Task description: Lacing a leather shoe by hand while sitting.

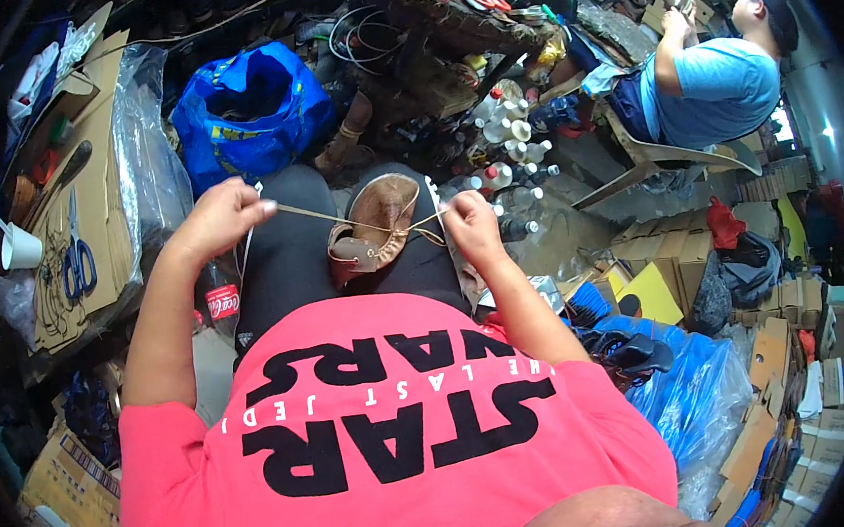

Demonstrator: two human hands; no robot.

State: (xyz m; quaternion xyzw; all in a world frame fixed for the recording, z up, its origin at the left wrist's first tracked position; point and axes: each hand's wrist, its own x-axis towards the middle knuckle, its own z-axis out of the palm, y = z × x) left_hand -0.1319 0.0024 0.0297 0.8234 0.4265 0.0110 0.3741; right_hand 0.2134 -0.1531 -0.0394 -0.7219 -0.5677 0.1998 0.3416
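A brown leather shoe (pixel 376 229), with gathered stitching along its edge, rests across my thighs, its sole side partly turned up. A pale thread (pixel 314 213) runs from the shoe out to both sides, pulled taut. My left hand (pixel 227 219) is closed in a pinch on one end, left of my knee. On the other side my right hand (pixel 473 226) grips the thread close to the shoe, where a small loop hangs. Fingertips of the right hand are partly hidden, so a needle or other tool there cannot be made out.
A blue bag (pixel 250 114) stands ahead to the left. Scissors (pixel 77 253) lie on cardboard near a white cup (pixel 19 246). Several bottles (pixel 509 172) crowd the floor right of my knees. A person in a blue shirt (pixel 721 91) sits at far right, holding a shoe.
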